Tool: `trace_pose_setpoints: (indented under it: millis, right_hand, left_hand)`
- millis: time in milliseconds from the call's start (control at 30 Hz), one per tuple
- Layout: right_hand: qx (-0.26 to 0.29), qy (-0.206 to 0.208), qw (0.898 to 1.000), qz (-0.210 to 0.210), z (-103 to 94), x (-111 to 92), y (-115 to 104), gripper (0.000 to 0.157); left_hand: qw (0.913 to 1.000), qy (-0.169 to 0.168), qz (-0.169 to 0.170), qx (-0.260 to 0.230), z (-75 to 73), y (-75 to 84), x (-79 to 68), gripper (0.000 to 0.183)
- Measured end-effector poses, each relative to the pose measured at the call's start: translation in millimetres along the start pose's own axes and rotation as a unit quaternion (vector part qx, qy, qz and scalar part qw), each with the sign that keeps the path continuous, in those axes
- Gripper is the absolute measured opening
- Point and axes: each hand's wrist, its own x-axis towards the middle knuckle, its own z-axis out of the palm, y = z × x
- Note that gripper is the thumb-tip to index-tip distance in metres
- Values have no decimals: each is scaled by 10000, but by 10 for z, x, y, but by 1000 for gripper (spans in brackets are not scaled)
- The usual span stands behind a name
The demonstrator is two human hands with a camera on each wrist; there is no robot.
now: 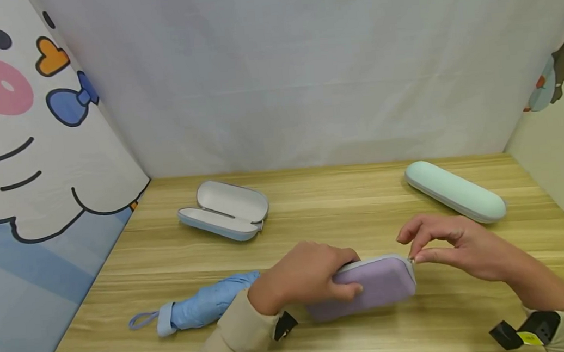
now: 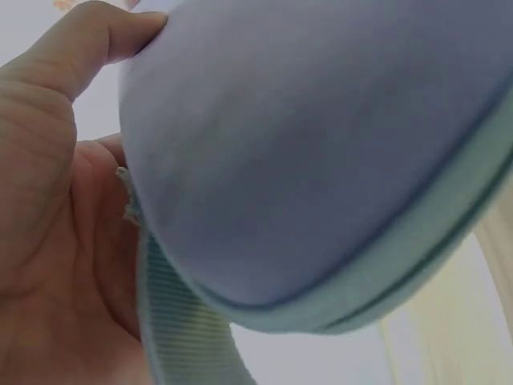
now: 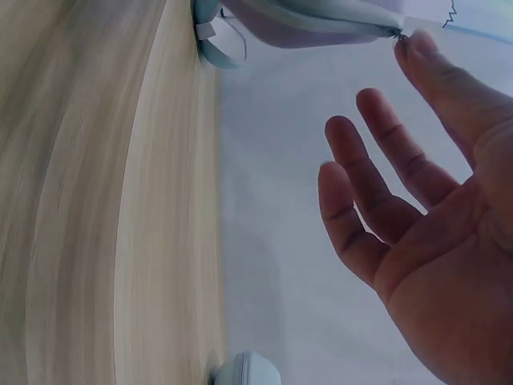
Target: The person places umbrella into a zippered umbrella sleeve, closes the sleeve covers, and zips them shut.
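A purple zippered pouch with a pale zipper band is tilted up above the table's front half. My left hand grips its left part, thumb on the near side; in the left wrist view the pouch fills most of the frame beside the palm. At the pouch's right corner my right hand pinches the small zipper pull between thumb and index finger. The right wrist view has that pinch at the pouch's tip, with the other fingers spread loosely. The pouch's inside is hidden.
A folded blue umbrella lies left of the pouch, partly behind the left forearm. An open glasses case with white lining stands at the back left. A closed mint glasses case lies back right on the wooden table.
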Motion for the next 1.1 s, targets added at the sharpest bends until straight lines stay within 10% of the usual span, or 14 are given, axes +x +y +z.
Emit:
trace_pose_setpoints:
  millis: [500,833,1100]
  right_hand:
    - [-24,426,9989,182,-58,-62,37,39]
    - [32,724,9972,163,10,-16,69,36]
    - [119,1419,9846,1011,191,110,55,16]
  left_hand:
    - [9733,264,-440,-2238,-10,-115,-5,21]
    - [9284,363,-806,-3610,40,-129,12,22]
    - [8685,264,-1328,-4767,143,-39,79,31]
